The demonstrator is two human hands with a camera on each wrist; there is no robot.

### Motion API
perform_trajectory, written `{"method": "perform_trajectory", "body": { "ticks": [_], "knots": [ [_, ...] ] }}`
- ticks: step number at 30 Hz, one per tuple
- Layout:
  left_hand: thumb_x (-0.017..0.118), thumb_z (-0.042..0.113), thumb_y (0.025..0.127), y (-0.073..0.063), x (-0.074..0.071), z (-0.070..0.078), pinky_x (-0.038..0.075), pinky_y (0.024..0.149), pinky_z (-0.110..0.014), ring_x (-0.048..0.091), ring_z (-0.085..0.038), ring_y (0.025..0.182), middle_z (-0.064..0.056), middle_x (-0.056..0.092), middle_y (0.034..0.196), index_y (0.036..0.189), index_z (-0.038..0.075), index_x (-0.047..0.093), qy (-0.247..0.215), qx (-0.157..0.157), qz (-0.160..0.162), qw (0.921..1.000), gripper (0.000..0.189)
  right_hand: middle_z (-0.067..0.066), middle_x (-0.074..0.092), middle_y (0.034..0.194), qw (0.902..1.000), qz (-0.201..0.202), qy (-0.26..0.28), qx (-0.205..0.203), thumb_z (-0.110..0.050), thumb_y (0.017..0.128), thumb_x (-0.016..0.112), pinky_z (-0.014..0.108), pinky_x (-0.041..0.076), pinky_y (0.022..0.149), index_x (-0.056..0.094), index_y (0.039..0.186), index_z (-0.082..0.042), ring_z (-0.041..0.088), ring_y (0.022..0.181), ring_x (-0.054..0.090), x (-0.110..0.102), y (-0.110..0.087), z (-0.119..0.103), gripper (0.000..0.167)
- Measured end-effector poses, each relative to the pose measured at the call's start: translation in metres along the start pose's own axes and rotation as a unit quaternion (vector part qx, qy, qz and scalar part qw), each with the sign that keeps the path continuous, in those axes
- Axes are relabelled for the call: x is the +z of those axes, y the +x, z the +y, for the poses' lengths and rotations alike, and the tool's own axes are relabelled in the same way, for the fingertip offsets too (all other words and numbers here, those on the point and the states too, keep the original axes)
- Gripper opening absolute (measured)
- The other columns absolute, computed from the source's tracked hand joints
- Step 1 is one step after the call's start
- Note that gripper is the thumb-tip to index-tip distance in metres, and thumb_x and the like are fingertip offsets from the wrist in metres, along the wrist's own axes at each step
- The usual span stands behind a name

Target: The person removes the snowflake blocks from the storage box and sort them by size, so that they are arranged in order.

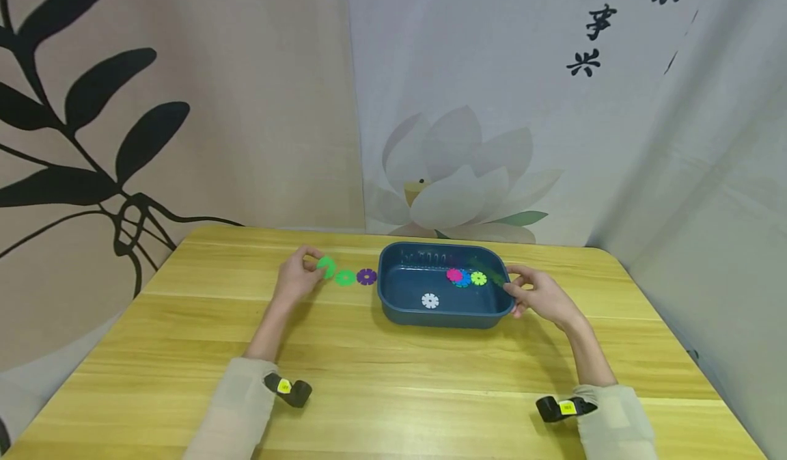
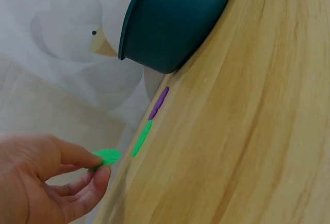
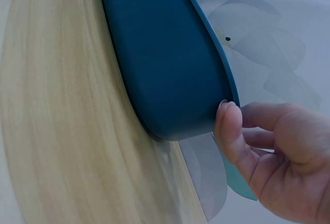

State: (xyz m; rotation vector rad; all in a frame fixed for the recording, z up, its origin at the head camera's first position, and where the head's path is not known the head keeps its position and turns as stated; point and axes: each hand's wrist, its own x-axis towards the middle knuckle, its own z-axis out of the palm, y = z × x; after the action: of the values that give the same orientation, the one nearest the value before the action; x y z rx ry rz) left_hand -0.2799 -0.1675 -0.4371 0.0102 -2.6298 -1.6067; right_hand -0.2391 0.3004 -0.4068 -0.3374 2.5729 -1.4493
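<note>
My left hand [image 1: 298,277] pinches a bright green notched plastic disc [image 1: 326,266] between thumb and fingers, held just above the table in the left wrist view. To its right, a second green disc [image 1: 346,278] and a purple disc [image 1: 367,277] lie flat on the table in a row, close to a dark blue plastic basin [image 1: 445,320]. My right hand [image 1: 541,297] grips the basin's right end at the rim, thumb and fingers on it. Inside the basin are a white disc [image 1: 430,301], a pink disc [image 1: 453,275] overlapping a blue disc [image 1: 462,280], and a yellow-green disc [image 1: 478,279].
The basin stands on a wooden table [image 1: 393,385] near its back edge. Behind hangs a cloth backdrop [image 1: 283,104] with printed leaves, a lotus and characters. A faint dark green patch shows inside the basin by my right hand.
</note>
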Motion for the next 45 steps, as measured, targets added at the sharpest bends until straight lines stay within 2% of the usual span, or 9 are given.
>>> {"method": "perform_trajectory", "body": {
  "ticks": [6,14,18,24,30,36,41,45],
  "knots": [
    [0.063,-0.001,0.096,0.001,-0.002,-0.007,0.057,0.071,-0.032,0.065,-0.023,0.078,-0.018,0.059,0.097,0.13,-0.005,0.055,0.003,-0.008,-0.009,0.9999,0.035,0.024,0.058,0.1,1.0,0.0,-0.003,-0.002,-0.01,0.103,0.057,0.033,0.059,0.073,0.032,0.15,0.011,0.04,0.066,0.069,0.0,0.001,0.0,0.057],
    [0.065,0.0,0.095,0.0,-0.005,-0.011,0.052,0.066,-0.028,0.06,-0.021,0.077,-0.018,0.057,0.098,0.127,-0.005,0.057,0.039,-0.013,-0.007,0.9991,0.033,0.024,0.057,0.101,1.0,0.0,0.002,0.0,-0.009,0.103,0.057,0.042,0.059,0.069,0.032,0.15,0.011,0.043,0.066,0.067,0.0,0.003,0.001,0.057],
    [0.066,0.002,0.095,0.001,-0.005,-0.012,0.05,0.069,-0.029,0.058,-0.025,0.084,-0.019,0.058,0.103,0.127,-0.005,0.058,0.06,-0.014,-0.005,0.9981,0.034,0.025,0.057,0.101,1.0,0.0,0.002,-0.001,-0.009,0.103,0.056,0.042,0.059,0.069,0.032,0.15,0.012,0.043,0.066,0.067,0.001,0.003,0.0,0.057],
    [0.065,0.002,0.095,0.0,-0.005,-0.01,0.053,0.079,-0.038,0.059,-0.035,0.099,-0.025,0.061,0.11,0.128,-0.008,0.057,0.068,-0.015,-0.014,0.9974,0.035,0.025,0.058,0.102,1.0,0.001,-0.001,0.0,-0.008,0.103,0.056,0.04,0.059,0.07,0.032,0.149,0.012,0.043,0.066,0.068,0.001,0.002,-0.001,0.056],
    [0.064,0.003,0.096,-0.004,-0.008,-0.009,0.053,0.078,-0.038,0.061,-0.035,0.097,-0.026,0.061,0.111,0.128,-0.01,0.056,0.063,-0.015,-0.023,0.9976,0.035,0.024,0.057,0.102,1.0,0.001,-0.001,0.0,-0.008,0.103,0.056,0.038,0.059,0.07,0.032,0.149,0.012,0.044,0.066,0.067,0.001,0.002,-0.001,0.056],
    [0.063,0.004,0.096,-0.005,-0.008,-0.005,0.054,0.079,-0.039,0.062,-0.035,0.096,-0.025,0.063,0.11,0.126,-0.01,0.058,0.07,-0.001,-0.016,0.9974,0.033,0.023,0.058,0.102,1.0,-0.001,-0.004,0.0,-0.009,0.103,0.056,0.039,0.059,0.071,0.032,0.149,0.011,0.044,0.067,0.068,0.001,0.001,-0.001,0.056],
    [0.064,0.006,0.096,-0.004,-0.004,0.006,0.054,0.082,-0.042,0.062,-0.036,0.098,-0.024,0.063,0.109,0.125,-0.009,0.059,0.063,0.024,-0.022,0.9975,0.033,0.023,0.058,0.102,1.0,0.0,-0.007,-0.002,-0.01,0.103,0.056,0.034,0.059,0.073,0.032,0.15,0.011,0.043,0.066,0.068,0.0,0.0,0.0,0.056],
    [0.066,0.007,0.096,-0.006,0.002,0.017,0.053,0.08,-0.039,0.062,-0.033,0.096,-0.022,0.063,0.107,0.123,-0.009,0.06,0.049,0.039,-0.027,0.9977,0.032,0.024,0.058,0.103,0.9999,0.0,-0.011,-0.003,-0.011,0.104,0.056,0.031,0.058,0.075,0.032,0.15,0.011,0.041,0.066,0.068,-0.001,0.0,0.001,0.056]
  ]
}}
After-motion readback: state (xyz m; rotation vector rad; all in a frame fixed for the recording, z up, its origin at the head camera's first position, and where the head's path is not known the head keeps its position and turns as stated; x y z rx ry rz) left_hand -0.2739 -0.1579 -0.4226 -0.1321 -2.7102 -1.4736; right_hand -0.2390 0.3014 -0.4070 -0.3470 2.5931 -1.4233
